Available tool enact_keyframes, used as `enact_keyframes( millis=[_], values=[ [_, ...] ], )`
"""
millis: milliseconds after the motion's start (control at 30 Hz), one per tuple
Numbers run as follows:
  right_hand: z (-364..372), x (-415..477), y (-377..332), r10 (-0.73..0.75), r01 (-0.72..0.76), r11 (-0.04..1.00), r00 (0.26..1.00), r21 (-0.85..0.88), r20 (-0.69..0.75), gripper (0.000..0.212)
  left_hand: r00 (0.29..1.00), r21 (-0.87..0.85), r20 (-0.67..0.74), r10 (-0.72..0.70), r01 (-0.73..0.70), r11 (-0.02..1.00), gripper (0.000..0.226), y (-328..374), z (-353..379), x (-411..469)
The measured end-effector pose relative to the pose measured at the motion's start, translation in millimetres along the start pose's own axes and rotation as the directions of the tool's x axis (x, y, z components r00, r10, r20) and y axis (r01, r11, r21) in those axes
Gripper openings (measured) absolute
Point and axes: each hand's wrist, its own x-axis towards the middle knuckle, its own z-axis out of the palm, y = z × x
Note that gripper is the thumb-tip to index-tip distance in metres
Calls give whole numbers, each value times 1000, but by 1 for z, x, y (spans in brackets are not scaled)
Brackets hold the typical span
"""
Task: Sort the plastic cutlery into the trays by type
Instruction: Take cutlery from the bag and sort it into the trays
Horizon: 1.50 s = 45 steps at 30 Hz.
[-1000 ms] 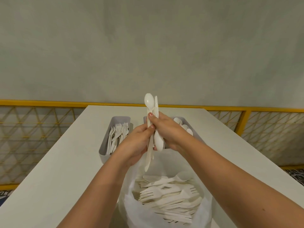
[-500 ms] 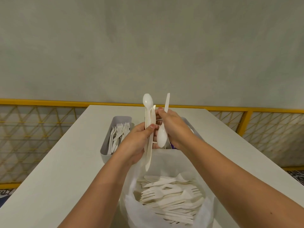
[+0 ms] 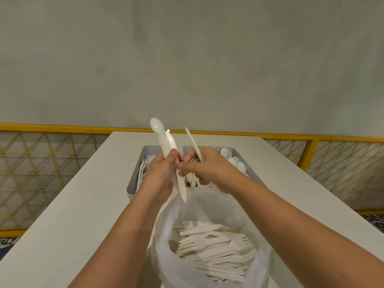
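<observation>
Two hands: mine, above the plastic bag of cutlery.
Left hand: grips spoon-topped cutlery bundle.
Right hand: pinches single utensil.

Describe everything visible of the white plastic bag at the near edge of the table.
The plastic bag is thin, translucent white film, crumpled, its mouth open upward. It sits at the near edge of the white table, before the grey trays. Inside lies a loose pile of white forks and other cutlery. The left hand, gripping a cutlery bundle, and the right hand, holding one piece, hover clear of it.
</observation>
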Motion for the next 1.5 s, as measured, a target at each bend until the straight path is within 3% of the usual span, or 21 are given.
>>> enact_keyframes(
  millis=[100,233,333,433,600,767,967,1100,1200,1333,1433,1500],
  values=[
    [9,2,3,-58,61,980,998,-189,21,26,999,-88,-21,-33,31,996,30,3,-2,0],
    [12,4,2,-68,80,955,996,-285,50,18,999,-222,-5,-53,50,974,28,4,2,-4],
    [10,6,1,-4,21,977,997,-214,79,5,996,-262,-2,-89,85,961,27,3,-1,-3],
    [1,9,3,37,-26,994,993,-103,110,12,990,-259,-17,-138,129,957,34,7,-2,-1],
    [-28,38,14,100,-92,993,989,72,-105,17,985,-250,-48,-168,151,956,31,11,-4,1],
    [-33,66,44,270,-277,961,942,-9,-199,11,973,-181,7,-229,227,957,29,11,-7,-1],
    [-24,73,52,314,-326,945,922,-16,-227,20,967,-207,50,-251,256,944,31,10,-12,3],
    [-21,73,49,248,-224,967,934,118,-257,21,963,-226,63,-260,268,936,34,11,-12,2],
    [-21,71,37,25,-44,997,957,-60,-289,21,964,-225,66,-258,266,937,34,10,-14,3],
    [-21,58,20,-296,218,943,893,-250,-338,25,966,-207,76,-249,259,943,33,9,-15,5],
    [-18,49,12,-364,321,928,886,-188,-288,22,965,-209,85,-246,259,943,33,10,-14,3],
    [-15,43,8,-359,358,932,892,-56,-273,22,966,-207,84,-243,255,944,34,10,-11,2]
  ],
)
